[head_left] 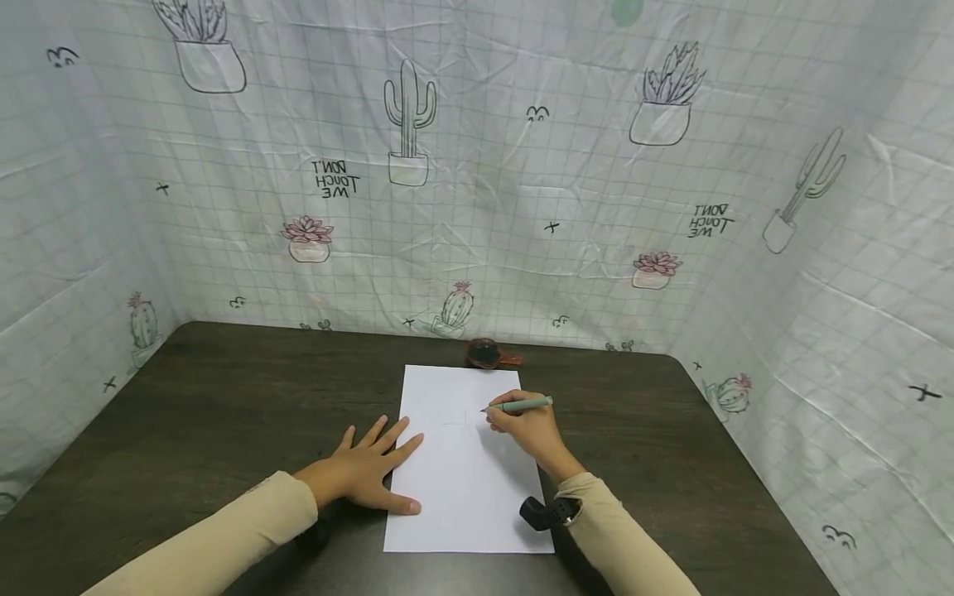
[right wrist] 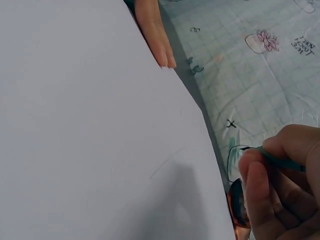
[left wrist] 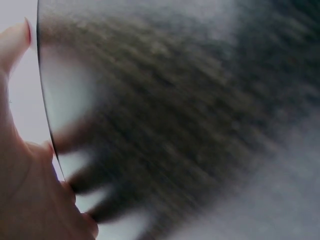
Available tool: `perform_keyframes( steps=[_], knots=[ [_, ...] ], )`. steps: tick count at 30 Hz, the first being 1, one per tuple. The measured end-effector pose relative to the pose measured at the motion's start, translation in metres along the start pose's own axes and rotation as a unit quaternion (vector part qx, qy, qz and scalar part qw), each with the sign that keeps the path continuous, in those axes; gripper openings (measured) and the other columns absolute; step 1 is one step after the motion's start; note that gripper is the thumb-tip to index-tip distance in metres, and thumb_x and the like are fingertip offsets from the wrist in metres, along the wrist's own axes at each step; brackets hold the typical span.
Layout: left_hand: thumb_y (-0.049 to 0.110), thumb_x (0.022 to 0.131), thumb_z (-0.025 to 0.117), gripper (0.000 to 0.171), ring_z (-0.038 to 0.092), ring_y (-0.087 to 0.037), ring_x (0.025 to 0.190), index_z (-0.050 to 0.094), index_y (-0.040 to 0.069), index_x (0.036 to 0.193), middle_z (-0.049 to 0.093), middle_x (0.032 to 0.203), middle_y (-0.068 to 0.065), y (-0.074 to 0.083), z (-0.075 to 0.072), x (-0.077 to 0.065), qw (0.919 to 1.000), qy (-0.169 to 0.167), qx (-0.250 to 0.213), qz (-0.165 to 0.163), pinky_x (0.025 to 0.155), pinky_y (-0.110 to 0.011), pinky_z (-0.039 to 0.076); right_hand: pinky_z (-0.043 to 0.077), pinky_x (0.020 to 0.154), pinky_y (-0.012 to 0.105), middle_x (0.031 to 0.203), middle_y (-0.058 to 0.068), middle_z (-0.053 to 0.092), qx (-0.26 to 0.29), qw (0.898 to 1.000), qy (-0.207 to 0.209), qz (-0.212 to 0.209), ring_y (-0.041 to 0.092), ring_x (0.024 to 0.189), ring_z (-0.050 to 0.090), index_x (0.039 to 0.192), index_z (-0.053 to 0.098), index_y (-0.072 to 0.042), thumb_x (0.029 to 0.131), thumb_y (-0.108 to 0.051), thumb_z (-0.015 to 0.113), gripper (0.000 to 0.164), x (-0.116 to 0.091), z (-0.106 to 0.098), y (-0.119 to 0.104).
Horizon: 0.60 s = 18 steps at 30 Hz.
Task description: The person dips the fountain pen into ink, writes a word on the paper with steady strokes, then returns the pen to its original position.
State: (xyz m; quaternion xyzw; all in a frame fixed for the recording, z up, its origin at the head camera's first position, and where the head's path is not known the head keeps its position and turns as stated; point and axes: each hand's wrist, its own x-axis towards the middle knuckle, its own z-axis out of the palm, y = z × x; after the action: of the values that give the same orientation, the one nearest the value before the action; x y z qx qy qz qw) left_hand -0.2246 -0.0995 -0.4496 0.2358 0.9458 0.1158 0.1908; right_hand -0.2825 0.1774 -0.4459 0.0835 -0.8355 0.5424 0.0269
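A white sheet of paper (head_left: 455, 488) lies on the dark table, bearing a few faint thin lines near its upper middle. My left hand (head_left: 365, 473) rests with fingers spread across the sheet's left edge, partly on paper and partly on wood. In the left wrist view, that hand (left wrist: 30, 185) shows at the left side beside a blurred dark surface. My right hand (head_left: 531, 429) pinches a light green pen (head_left: 525, 405) over the upper right of the sheet, its tip pointing left. Whether the tip touches the paper, I cannot tell. The right wrist view shows the gripping fingers (right wrist: 260, 190) close up.
Just beyond the paper's top edge sits a dark round object with an orange-red rim and tab (head_left: 484, 353). The dark wooden table (head_left: 246, 414) extends to both sides. A white cloth (head_left: 477, 207) printed with cacti hangs behind and at the sides.
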Motion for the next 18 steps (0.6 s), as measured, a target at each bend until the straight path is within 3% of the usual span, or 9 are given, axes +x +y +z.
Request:
perform_keyframes(
  steps=[7,11,18],
  knots=[
    [0.081,0.073,0.054,0.101,-0.002,-0.034,0.147,0.015,0.035,0.154,-0.002,0.162,0.002,0.0,0.001,0.002,1.0,-0.001,0.007,-0.003,0.108,-0.07,0.001,0.058,0.067,0.029,0.087,0.021,0.071,0.064,0.998,0.02,-0.01,0.028,0.077,0.071,0.099,0.069,0.005,0.086,-0.002,0.069,0.015,0.02,-0.009,-0.001],
    [0.081,0.073,0.054,0.101,-0.002,-0.034,0.147,0.015,0.035,0.154,-0.001,0.162,0.002,0.001,0.0,0.002,1.0,0.0,0.007,-0.002,0.108,-0.07,0.001,0.058,0.068,0.029,0.091,0.025,0.069,0.071,0.997,0.016,-0.03,0.033,0.082,0.07,0.103,0.066,0.008,0.088,-0.001,0.067,0.018,0.03,-0.019,0.001],
    [0.081,0.073,0.054,0.101,-0.002,-0.033,0.148,0.015,0.035,0.154,-0.001,0.162,0.002,-0.001,0.0,0.002,1.0,-0.002,0.008,-0.005,0.108,-0.069,0.001,0.057,0.059,0.025,0.078,0.018,0.07,0.041,0.992,0.018,-0.115,0.016,0.066,0.07,0.098,0.067,0.008,0.088,0.005,0.062,0.012,0.043,-0.029,0.01]
  ],
)
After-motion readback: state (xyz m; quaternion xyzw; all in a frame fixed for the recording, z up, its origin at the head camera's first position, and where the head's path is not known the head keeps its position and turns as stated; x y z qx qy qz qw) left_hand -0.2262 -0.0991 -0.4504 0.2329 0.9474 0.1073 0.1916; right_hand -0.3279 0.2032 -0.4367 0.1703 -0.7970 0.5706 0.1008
